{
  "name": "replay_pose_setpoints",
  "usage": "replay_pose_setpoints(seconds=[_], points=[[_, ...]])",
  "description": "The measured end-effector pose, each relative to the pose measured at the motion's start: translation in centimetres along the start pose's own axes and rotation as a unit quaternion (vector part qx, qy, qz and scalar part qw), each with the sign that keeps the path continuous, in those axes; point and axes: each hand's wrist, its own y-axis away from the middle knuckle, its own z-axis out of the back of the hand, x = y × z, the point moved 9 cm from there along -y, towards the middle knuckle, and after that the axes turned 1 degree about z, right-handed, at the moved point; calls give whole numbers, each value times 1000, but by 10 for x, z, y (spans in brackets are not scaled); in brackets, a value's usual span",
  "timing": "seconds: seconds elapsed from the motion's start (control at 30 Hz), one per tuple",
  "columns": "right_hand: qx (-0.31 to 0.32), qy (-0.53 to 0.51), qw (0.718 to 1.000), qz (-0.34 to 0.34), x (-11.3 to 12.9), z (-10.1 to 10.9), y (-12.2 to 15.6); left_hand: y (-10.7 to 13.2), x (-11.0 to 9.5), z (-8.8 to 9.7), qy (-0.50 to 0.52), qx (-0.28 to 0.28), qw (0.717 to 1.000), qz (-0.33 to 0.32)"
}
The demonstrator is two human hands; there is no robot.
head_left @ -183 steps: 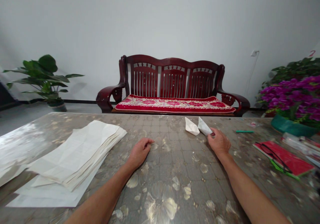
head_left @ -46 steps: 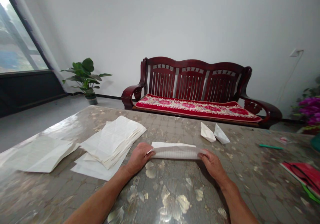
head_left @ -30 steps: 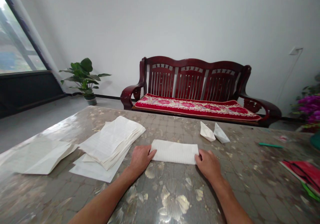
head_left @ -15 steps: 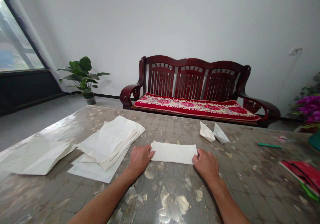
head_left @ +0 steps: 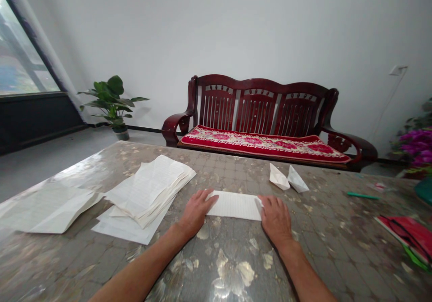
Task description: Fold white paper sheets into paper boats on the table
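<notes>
A folded sheet of lined paper [head_left: 234, 205] lies flat on the table before me, its long side running left to right. My left hand [head_left: 199, 207] grips its left end, with the thumb over the paper and the fingers at the far corner. At the right end, my right hand [head_left: 275, 214] is closed on the edge, and its fingertips are partly hidden. Beyond that hand stand two small folded paper boats, a cream one [head_left: 279, 177] and a whiter one [head_left: 297, 179].
A stack of lined sheets [head_left: 151, 187] lies left of my hands, with more loose paper [head_left: 50, 207] farther left. On the right are a green pen [head_left: 363, 196] and a red notebook [head_left: 410, 234]. A wooden bench [head_left: 254, 108] stands behind the patterned table [head_left: 236, 266].
My left hand has shifted slightly right and up along the paper's left end, its fingers now nearer the far corner. My right hand has moved up a little on the right end.
</notes>
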Motion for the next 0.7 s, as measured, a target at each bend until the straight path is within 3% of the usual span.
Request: replay_pose_setpoints(seconds=[0.07, 0.17, 0.43, 0.5, 0.63, 0.7], points=[[9, -41, 996, 77, 14, -1, 1, -1, -8, -8, 35, 32, 997, -58], [41, -89, 986, 134, 24, -7, 4, -3, -12, -10, 37, 48, 995, -75], [34, -46, 994, 91, 24, -16, 7, -15, -33, -10, -90, 87, 992, 11], [39, -41, 994, 90, 25, -16, 7, -19, -39, -13, -81, 91, 992, 24], [41, -38, 995, 85, 26, -15, 8, -22, -66, -28, 17, 89, 995, -38], [38, -36, 995, 82, 26, -15, 8, -22, -72, -37, 31, 80, 996, -28]])
